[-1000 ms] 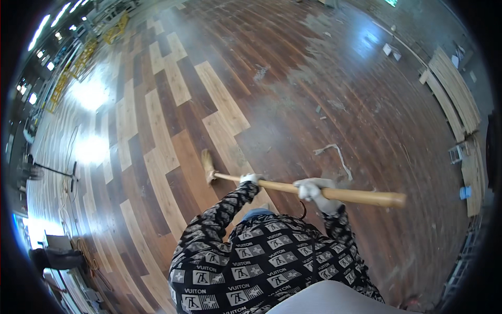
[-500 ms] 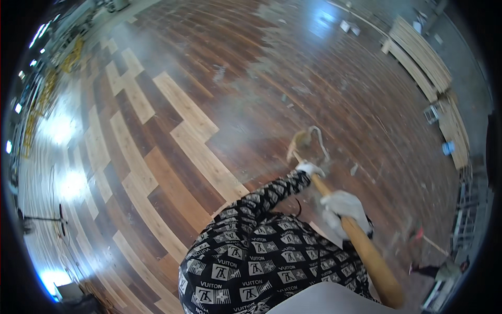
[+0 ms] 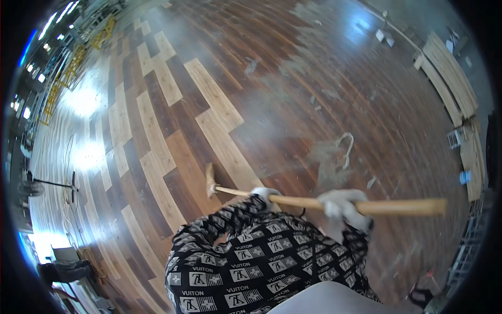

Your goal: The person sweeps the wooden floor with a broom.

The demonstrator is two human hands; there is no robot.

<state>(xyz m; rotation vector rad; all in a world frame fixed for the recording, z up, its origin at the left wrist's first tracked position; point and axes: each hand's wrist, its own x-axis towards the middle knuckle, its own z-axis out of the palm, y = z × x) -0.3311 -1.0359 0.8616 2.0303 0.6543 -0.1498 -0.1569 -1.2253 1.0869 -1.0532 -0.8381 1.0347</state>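
Both my hands are on the broom (image 3: 324, 201), gloves on. Left hand (image 3: 264, 194) is clenched around the wooden handle lower down, toward the head; right hand (image 3: 342, 205) is clenched around it further up, the free end of the handle sticking out past it to my right. Handle runs roughly level across the view, just above my patterned black-and-white sleeves (image 3: 251, 251). Broom head (image 3: 210, 180) is down on the wood floor (image 3: 172, 120) to my front left, on the seam between a light plank and a dark one. Floor is a mix of pale and dark boards with glare patches on the left. A dust and debris pile (image 3: 329, 159) lies just ahead of my right hand, with a loop of pale cord or strap (image 3: 346, 146) lying in it; cannot tell which. More dust smears further up. Stack of light boards (image 3: 449, 73) along the far right edge, well apart from me. A stand with a thin pole (image 3: 49, 183) on the far left.
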